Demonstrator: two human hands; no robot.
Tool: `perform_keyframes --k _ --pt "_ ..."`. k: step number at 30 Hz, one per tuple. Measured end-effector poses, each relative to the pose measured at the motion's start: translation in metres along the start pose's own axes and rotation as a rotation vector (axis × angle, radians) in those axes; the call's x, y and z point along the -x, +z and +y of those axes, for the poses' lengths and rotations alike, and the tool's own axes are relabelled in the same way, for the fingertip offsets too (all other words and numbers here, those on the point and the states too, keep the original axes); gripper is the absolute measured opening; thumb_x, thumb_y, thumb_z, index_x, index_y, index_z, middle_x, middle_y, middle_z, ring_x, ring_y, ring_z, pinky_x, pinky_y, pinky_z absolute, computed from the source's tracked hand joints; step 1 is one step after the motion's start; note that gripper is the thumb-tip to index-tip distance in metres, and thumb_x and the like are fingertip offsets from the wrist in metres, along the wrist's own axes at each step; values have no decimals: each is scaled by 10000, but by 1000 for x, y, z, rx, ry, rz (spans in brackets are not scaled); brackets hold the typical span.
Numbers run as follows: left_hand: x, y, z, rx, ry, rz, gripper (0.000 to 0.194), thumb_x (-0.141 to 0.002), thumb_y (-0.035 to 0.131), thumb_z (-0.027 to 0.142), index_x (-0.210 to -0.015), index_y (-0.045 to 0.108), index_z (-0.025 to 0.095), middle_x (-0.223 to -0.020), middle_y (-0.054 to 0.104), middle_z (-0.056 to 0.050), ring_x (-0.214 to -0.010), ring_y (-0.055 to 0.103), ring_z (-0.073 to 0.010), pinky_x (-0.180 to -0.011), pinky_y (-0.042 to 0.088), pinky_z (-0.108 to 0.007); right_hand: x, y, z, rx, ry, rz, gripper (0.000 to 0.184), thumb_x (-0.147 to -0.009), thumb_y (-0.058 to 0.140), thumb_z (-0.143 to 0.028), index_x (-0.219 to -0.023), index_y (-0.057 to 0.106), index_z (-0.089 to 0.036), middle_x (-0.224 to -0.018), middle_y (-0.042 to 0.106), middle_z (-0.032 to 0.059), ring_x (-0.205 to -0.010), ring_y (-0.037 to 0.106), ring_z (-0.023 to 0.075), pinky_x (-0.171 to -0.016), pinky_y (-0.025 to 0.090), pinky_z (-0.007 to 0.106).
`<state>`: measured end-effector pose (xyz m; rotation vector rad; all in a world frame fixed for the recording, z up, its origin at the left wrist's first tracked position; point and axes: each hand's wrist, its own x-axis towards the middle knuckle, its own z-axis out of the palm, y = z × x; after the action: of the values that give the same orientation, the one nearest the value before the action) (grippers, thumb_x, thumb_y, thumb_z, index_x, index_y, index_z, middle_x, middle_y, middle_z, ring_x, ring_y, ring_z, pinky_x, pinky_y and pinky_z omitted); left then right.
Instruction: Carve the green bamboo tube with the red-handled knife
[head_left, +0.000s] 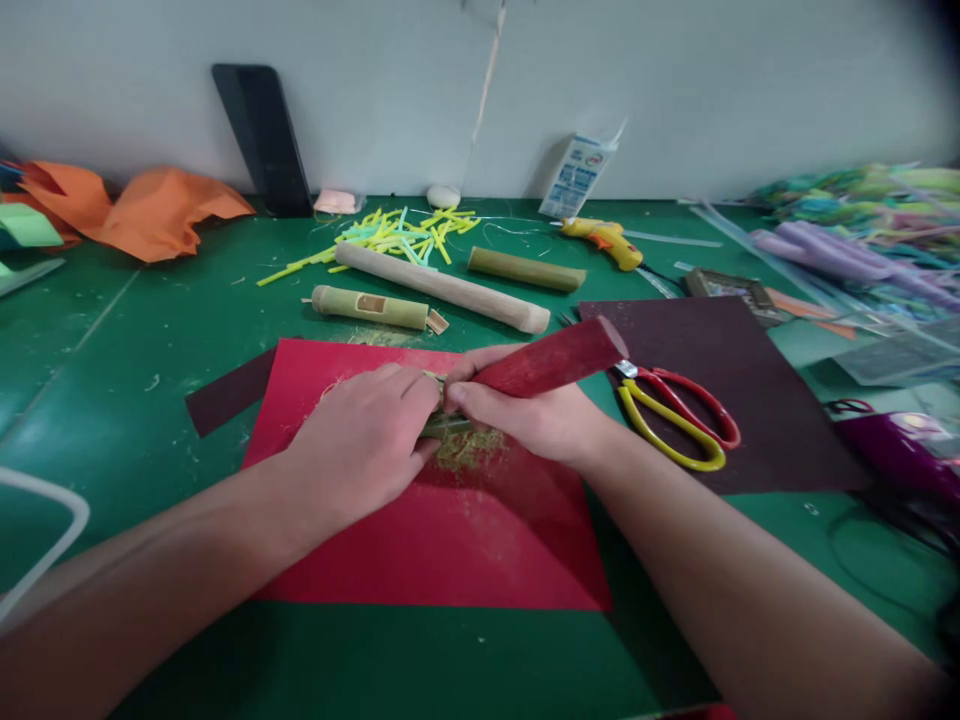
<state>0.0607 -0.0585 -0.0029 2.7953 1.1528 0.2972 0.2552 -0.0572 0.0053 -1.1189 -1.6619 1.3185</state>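
At the frame's centre, over the red sheet (450, 560), the left hand (367, 430) curls its fingers around a greenish piece (452, 427), seemingly bamboo, though mostly hidden. The right hand (536, 415) grips the red handle (559, 358), thumb and fingers closed around it near the left fingertips; its lower end is hidden. Shavings (469, 450) lie just below. Right of centre, scissors (675, 412) rest on a dark sheet (787, 430). Beyond the hands lie a notched tube (401, 312) and pale stick (450, 288); a phone (264, 140) leans upper left.
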Motion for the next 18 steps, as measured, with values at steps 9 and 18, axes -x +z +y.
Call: perform_keyframes --k 9,18 --pt "2 -1 -1 -10 -4 9 158 -835 683 173 -979 619 184 -942 694 -65 -939 683 -271 -690 527 -356 0 -1 3 3 -31 -34 121 -784 662 -267 -712 637 -173 -738 661 2 -673 575 106 -621 466 237" --pt "0 -1 0 -39 -31 -31 134 -834 689 209 -943 618 172 -966 692 -83 -923 671 -285 -690 524 -370 -2 -1 1 126 27 55 123 -726 609 -220 -608 610 -187 -601 588 -29 -563 484 91 -517 375 235"
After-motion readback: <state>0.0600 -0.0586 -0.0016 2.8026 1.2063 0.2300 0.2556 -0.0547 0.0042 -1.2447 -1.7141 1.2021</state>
